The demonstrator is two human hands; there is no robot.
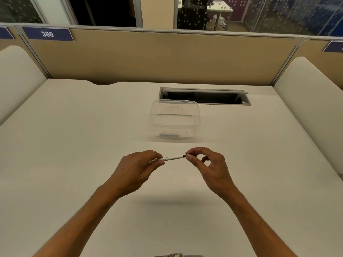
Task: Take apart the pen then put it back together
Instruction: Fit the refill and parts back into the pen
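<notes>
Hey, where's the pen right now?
In the head view the pen is held above the white desk, centre frame, between the left hand and the right hand, in front of the clear plastic container.

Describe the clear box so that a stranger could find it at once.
Start at the dark cable slot sunk in the white desk. The clear plastic container stands at its near left end, beyond both hands. Only it is see-through.
</notes>
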